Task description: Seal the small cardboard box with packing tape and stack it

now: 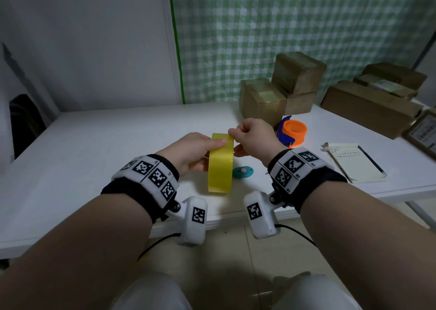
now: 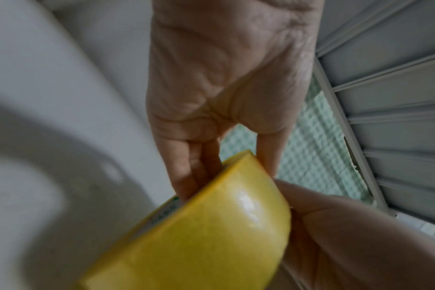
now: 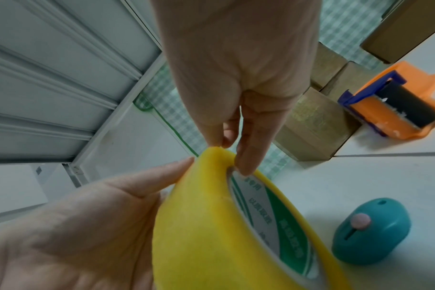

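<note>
White table (image 1: pixel 118 144) — closed cardboard boxes (image 1: pixel 262 99) beyond both hands; left hand (image 1: pixel 191 151) grips the yellow tape roll (image 1: pixel 220 165), right hand (image 1: pixel 254 135) pinches its top edge.

We wear a black fabric wristband (image 1: pixel 141 192) on our left forearm and a matching black fabric wristband (image 1: pixel 316 179) on our right, each wrapped by a ring of white blocks printed with black square fiducial markers. At about six o'clock below each band, a metal screw joint carries a rounded white plastic camera housing, left (image 1: pixel 192 220) and right (image 1: pixel 260 215), each with one more marker and a thin black cable (image 1: pixel 297 233) trailing off. Our forearms are bare, and pale grey trousers (image 1: pixel 151 293) cover our knees.
</note>
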`<state>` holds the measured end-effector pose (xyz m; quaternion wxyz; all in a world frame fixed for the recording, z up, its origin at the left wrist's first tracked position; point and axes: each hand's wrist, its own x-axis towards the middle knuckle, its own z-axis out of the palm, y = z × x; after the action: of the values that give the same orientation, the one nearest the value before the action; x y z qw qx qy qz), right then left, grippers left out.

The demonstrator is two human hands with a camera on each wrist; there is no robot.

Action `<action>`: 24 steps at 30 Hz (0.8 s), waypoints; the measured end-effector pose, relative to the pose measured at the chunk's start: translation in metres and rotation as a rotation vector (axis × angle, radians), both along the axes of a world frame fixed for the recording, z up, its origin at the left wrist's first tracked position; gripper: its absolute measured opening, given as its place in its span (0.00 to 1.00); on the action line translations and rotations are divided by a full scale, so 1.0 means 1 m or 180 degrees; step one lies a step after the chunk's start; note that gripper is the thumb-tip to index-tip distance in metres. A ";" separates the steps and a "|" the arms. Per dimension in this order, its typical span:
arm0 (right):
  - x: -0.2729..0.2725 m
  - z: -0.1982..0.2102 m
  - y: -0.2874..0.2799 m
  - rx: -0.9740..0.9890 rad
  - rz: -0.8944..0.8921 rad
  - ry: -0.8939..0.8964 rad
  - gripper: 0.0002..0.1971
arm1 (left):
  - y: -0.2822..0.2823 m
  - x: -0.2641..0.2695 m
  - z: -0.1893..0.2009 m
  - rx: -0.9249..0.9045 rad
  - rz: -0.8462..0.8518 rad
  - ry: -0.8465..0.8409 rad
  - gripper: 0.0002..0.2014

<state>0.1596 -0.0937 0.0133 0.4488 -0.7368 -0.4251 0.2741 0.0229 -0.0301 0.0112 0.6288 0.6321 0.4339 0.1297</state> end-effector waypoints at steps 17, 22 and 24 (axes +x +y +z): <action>0.019 -0.058 0.018 -0.1876 0.0409 -0.1305 0.22 | 0.038 -0.008 -0.002 0.0841 0.0415 0.0252 0.23; 0.024 -0.068 0.047 -0.1595 0.0008 -0.1264 0.22 | 0.053 0.003 -0.010 0.1166 0.0351 0.0375 0.22; 0.025 -0.072 0.058 -0.1332 -0.0168 -0.0990 0.17 | 0.057 0.009 -0.013 0.1256 0.0392 0.0331 0.21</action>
<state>0.1847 -0.0361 -0.0583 0.2229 -0.8576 -0.4036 0.2277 0.0318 0.0274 -0.0022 0.4605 0.7211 0.4698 0.2176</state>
